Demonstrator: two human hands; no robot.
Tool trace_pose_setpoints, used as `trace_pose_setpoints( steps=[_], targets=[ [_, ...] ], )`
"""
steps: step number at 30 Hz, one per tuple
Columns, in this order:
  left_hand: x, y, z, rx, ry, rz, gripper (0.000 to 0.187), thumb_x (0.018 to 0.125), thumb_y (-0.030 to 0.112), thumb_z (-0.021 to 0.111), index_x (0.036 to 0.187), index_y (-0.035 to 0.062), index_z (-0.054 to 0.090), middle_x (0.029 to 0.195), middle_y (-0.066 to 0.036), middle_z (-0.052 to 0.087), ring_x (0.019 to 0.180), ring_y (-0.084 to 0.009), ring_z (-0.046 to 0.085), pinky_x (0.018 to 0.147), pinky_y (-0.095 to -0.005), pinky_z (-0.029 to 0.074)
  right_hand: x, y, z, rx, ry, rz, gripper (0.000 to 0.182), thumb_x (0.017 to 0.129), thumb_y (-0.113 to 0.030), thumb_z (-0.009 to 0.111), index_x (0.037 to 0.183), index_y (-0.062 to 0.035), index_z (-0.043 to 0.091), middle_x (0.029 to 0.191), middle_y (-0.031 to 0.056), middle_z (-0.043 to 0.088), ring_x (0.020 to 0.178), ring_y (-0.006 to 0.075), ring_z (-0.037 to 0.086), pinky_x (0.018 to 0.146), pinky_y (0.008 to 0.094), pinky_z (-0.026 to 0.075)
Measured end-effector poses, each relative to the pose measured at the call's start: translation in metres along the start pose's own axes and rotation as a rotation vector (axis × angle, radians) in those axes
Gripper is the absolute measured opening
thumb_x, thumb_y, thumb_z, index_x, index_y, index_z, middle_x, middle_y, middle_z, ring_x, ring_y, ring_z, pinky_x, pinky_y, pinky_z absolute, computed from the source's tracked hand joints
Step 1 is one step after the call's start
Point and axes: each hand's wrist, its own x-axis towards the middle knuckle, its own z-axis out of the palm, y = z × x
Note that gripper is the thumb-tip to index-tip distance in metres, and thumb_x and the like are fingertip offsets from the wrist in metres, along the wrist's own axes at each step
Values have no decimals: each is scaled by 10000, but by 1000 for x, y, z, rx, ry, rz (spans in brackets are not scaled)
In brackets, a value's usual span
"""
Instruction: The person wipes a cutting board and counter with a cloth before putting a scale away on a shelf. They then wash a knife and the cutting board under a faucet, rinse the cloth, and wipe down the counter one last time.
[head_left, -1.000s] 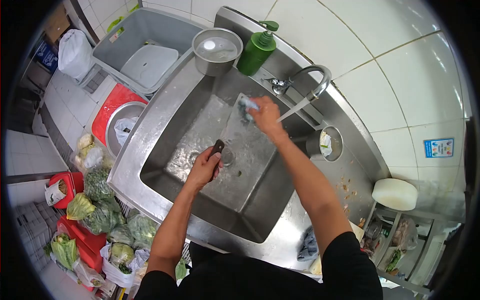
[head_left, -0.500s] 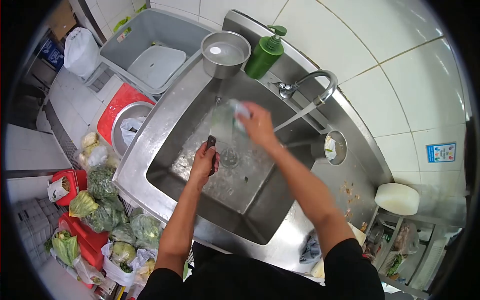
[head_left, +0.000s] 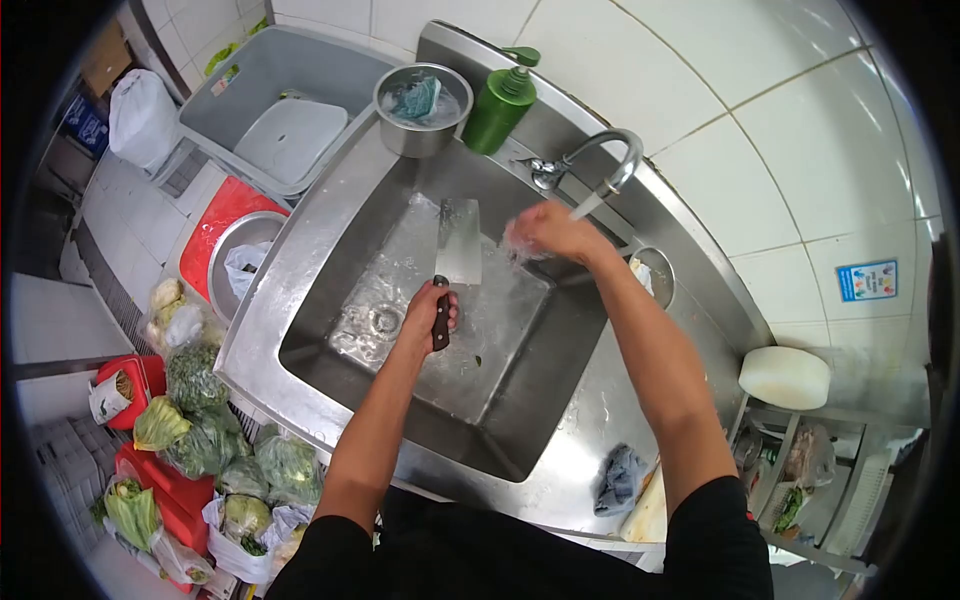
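My left hand (head_left: 428, 315) is wrapped round the dark handle of a cleaver (head_left: 461, 243), whose wide, wet blade points away from me over the sink (head_left: 540, 380). My right hand (head_left: 548, 230) is at the water stream under the curved tap (head_left: 630, 155), with water splashing off it; its fingers are smeared by motion. A green scrubbing sponge (head_left: 420, 98) lies in the round metal pot (head_left: 415, 142) on the sink's far corner. Beside that pot stands a green pump bottle (head_left: 497, 112).
A grey plastic tub (head_left: 225, 115) stands beyond the sink's left side. Bagged vegetables (head_left: 200, 430) crowd the floor at left. A metal container (head_left: 655, 275) sits on the right ledge. A dark cloth (head_left: 620, 480) and a white round block (head_left: 786, 378) are at right.
The sponge has gone from my right hand into the metal pot. My right hand has moved right to the tap water. The cleaver's blade now shows unobstructed in my left hand.
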Motion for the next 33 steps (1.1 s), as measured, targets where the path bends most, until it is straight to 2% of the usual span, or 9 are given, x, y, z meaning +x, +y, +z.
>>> trace_pose_setpoints(
  steps=[2, 5, 8, 11, 13, 17, 23, 27, 33],
  targets=[
    [15, -9, 11, 13, -31, 10, 144, 1003, 235, 515, 1052, 140, 418, 735, -31, 540, 535, -152, 512, 430, -296, 435, -3, 3, -5, -139, 233, -81, 380, 865, -392, 651, 766, -33, 727, 751, 87, 712, 701, 141, 666, 667, 307, 529],
    [29, -15, 26, 44, -2, 4, 163, 998, 269, 537, 1011, 135, 445, 710, -29, 533, 533, -153, 517, 435, -291, 440, -29, -23, -1, 88, -81, -120, 366, 860, -371, 651, 761, -26, 719, 724, 86, 703, 687, 155, 662, 638, 307, 506],
    [44, -21, 34, 87, 33, -64, 209, 985, 307, 564, 976, 112, 490, 705, -31, 538, 532, -165, 528, 452, -298, 455, -35, -31, -3, -128, 325, -18, 346, 886, -340, 671, 776, -14, 710, 749, 45, 689, 735, 137, 644, 637, 283, 473],
    [58, -31, 39, 46, 135, -96, 218, 962, 299, 604, 954, 91, 538, 716, -49, 551, 559, -179, 548, 464, -319, 466, -42, -33, 4, 47, 23, -106, 384, 885, -380, 644, 757, -24, 710, 697, 51, 674, 650, 135, 606, 636, 291, 468],
    [69, -38, 41, -28, 173, -89, 191, 949, 258, 623, 956, 82, 550, 719, -57, 555, 574, -181, 554, 479, -327, 472, -40, -36, 7, -163, 537, -141, 424, 898, -400, 623, 722, -22, 695, 650, 62, 656, 611, 116, 602, 617, 281, 468],
    [75, -46, 44, -198, 13, -66, 140, 903, 147, 674, 937, 53, 576, 728, -76, 563, 614, -186, 566, 532, -344, 491, -58, -51, 8, 14, 283, -160, 488, 918, -435, 574, 675, -21, 656, 601, 74, 628, 582, 142, 595, 609, 294, 461],
    [73, -50, 67, -132, 38, 26, 242, 876, 207, 742, 972, 45, 590, 811, -50, 556, 623, -177, 545, 570, -328, 491, -55, -52, 5, -5, 599, -156, 573, 949, -478, 529, 604, -23, 570, 544, 49, 545, 564, 142, 573, 566, 315, 442],
    [85, -58, 72, -261, 183, 91, 254, 882, 220, 742, 989, 61, 574, 808, -25, 526, 642, -167, 537, 574, -318, 494, -58, -56, 3, 71, 521, -151, 561, 961, -490, 510, 688, -13, 621, 553, 75, 556, 588, 152, 606, 557, 318, 452],
    [91, -53, 68, -303, 11, 93, 141, 851, 109, 728, 923, 72, 612, 757, -36, 602, 660, -175, 585, 630, -310, 509, -39, -37, 0, 371, 347, -200, 408, 956, -372, 590, 830, 7, 671, 700, 76, 648, 685, 154, 661, 650, 296, 523]
  ],
)
